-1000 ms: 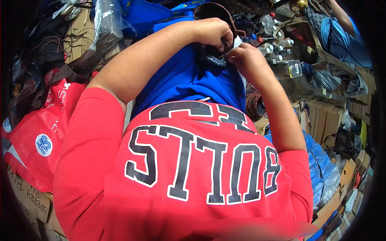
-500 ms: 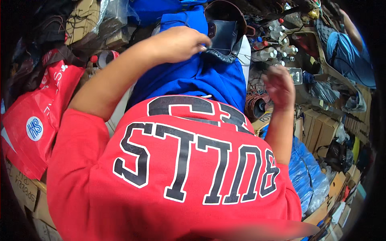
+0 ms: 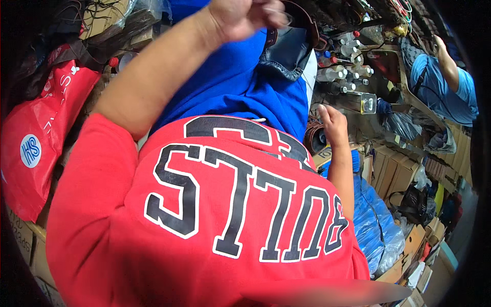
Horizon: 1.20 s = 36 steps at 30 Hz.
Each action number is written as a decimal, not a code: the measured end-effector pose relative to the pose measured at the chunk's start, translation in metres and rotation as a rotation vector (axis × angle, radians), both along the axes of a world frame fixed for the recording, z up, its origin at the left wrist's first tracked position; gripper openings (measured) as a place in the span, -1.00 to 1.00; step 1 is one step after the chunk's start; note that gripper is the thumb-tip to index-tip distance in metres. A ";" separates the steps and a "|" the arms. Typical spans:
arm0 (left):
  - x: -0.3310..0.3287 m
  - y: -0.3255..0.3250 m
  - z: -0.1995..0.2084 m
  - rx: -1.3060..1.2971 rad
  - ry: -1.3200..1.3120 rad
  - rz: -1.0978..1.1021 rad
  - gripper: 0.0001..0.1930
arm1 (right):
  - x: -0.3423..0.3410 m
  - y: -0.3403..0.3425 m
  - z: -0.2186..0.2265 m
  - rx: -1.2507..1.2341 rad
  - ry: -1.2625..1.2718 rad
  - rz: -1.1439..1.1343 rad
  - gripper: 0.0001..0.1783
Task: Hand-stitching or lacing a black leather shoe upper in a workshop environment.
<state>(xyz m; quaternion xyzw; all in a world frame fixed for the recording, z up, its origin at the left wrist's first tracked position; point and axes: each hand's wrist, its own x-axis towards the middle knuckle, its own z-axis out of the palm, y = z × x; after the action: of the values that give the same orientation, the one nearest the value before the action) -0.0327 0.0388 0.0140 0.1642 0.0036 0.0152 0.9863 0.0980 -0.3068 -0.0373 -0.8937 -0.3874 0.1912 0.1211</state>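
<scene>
A black leather item [image 3: 285, 52] with a thick, ridged edge lies on my lap, over blue trousers [image 3: 220, 87]. A dark brown curved band [image 3: 310, 19] rises behind it, and the item's exact kind is unclear. My left hand [image 3: 245, 16] is raised at the top edge, just left of the leather, with its fingers curled in and slightly blurred. What it holds, if anything, does not show. To the right of my lap is my right hand [image 3: 333, 124], apart from the leather. Its thumb points up and the other fingers are folded, their inner side hidden.
Several clear bottles [image 3: 335, 73] stand at the upper right, beside a clear square container [image 3: 368, 104]. Another person's arm [image 3: 446, 64] shows at far right. Cardboard boxes [image 3: 391, 166] and a blue plastic-wrapped bundle [image 3: 373, 220] sit at my right. A red bag [image 3: 48, 138] is at left.
My left hand has moved up and slightly right, away from the leather's near edge. My right hand has dropped lower and a little left. The view has shifted slightly.
</scene>
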 end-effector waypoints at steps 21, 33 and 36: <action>-0.022 -0.067 -0.026 2.102 -0.148 0.247 -0.69 | -0.001 0.116 0.074 0.233 0.136 0.221 -0.69; -0.018 -0.066 -0.025 2.075 -0.085 0.154 -0.71 | 0.009 0.065 0.096 0.454 0.425 0.011 -0.69; 0.001 -0.041 -0.001 1.805 0.058 -0.237 -0.66 | -0.001 0.059 0.095 0.500 0.397 -0.014 -0.88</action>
<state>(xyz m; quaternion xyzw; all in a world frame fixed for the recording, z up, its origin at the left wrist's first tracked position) -0.0313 -0.0027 0.0125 0.8736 -0.0019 -0.0934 0.4776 0.0972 -0.2479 0.0573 -0.7842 -0.3851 0.2597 0.4114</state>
